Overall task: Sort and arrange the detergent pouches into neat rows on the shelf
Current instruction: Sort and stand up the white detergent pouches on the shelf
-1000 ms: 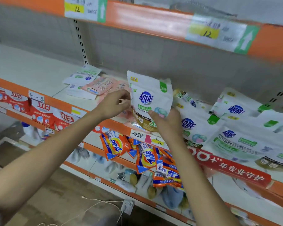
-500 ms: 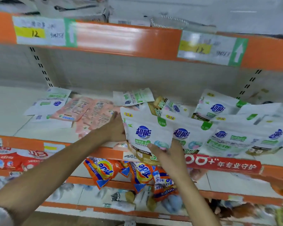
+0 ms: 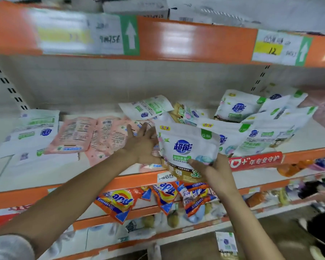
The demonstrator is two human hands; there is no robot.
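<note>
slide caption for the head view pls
Right hand holds a white detergent pouch upright at the shelf edge; left hand lies flat beside it, over pink pouches.

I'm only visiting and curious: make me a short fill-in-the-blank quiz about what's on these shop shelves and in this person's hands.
The right hand grips the white pouch by its ____ edge.
The pink pouches lie ____ on the shelf.
The orange bags sit on the level ____ them.
The yellow tag overhead reads ____.
Missing words: bottom; flat; below; 12.
</note>
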